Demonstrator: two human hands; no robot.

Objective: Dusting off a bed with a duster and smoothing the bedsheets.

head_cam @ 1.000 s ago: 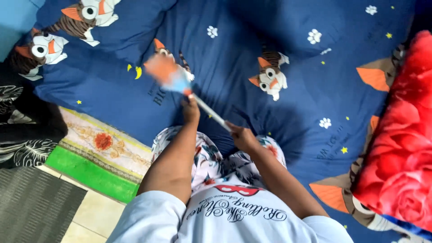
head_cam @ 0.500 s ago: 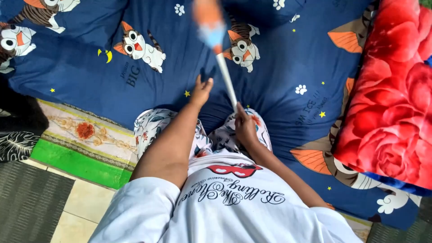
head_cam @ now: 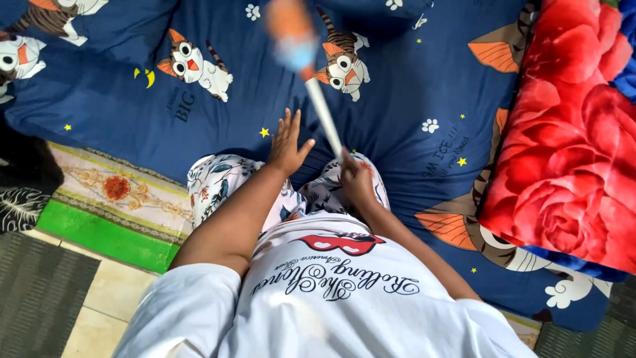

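Right hand (head_cam: 358, 178) around white duster handle (head_cam: 324, 118), left hand (head_cam: 287, 142) spread wide over blue sheet (head_cam: 411, 86).

A mattress (head_cam: 411, 86) carried a dark blue cartoon-cat sheet. A red rose-patterned blanket (head_cam: 570, 132) lay on its right side. A patterned mat (head_cam: 112, 199) lay on the tiled floor (head_cam: 109, 298) beside it.

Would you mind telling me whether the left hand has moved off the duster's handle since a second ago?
Yes. The left hand has let go of the duster handle and now spreads open above the blue bedsheet, left of the handle.
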